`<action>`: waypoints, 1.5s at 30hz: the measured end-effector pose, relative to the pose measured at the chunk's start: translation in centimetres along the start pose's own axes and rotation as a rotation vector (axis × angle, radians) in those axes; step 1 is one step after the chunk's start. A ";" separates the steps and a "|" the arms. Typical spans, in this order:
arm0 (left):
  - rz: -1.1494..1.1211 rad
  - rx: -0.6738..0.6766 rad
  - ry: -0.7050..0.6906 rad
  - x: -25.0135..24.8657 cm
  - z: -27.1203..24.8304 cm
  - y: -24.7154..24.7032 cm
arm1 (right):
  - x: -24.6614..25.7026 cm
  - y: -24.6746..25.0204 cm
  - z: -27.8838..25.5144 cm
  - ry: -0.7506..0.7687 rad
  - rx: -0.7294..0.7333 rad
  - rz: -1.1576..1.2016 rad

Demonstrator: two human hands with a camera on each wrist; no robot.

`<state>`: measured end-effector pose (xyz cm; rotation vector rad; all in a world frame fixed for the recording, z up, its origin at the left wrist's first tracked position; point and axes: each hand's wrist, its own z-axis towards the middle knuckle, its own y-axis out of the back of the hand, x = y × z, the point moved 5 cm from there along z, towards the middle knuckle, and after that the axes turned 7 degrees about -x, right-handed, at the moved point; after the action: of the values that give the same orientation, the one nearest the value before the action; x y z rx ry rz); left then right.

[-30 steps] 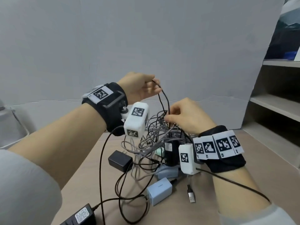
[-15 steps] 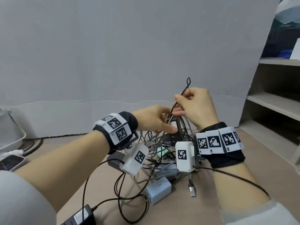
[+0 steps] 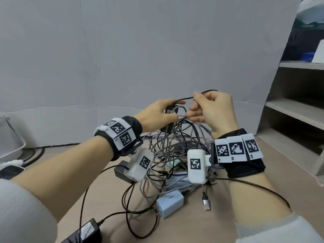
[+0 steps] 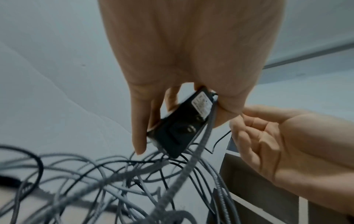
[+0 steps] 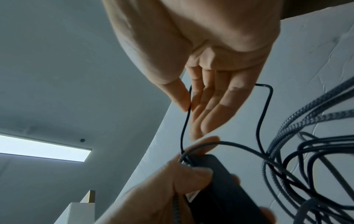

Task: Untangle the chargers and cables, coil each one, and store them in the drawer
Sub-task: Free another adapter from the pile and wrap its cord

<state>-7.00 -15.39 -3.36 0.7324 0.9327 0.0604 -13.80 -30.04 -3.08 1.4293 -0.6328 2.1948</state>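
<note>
My left hand grips a black charger lifted above the table; the left wrist view shows the black charger with its label and prongs between thumb and fingers of my left hand. My right hand pinches the thin black cable that leaves this charger, thumb against forefinger, the other fingers straight. In the right wrist view the thin black cable runs from my right hand down to the black charger. A tangle of grey braided and black cables hangs below both hands.
On the wooden table lie a pale blue charger, a black adapter at the front edge, another black charger and a loose USB plug. Shelves stand at the right, a white tub at the left.
My left hand dropped from holding a cable loop high and took hold of the black charger. My right hand rose from the pile and now pinches the charger's thin cable, which lies flatter.
</note>
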 end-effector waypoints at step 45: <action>-0.520 0.064 0.304 -2.1 -0.5 1.7 | -0.4 -0.6 0.8 -0.021 0.190 0.156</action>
<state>-8.21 -14.58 -1.02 0.5279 1.3973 -0.3251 -12.72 -30.12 -3.11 1.5446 -0.5733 2.4196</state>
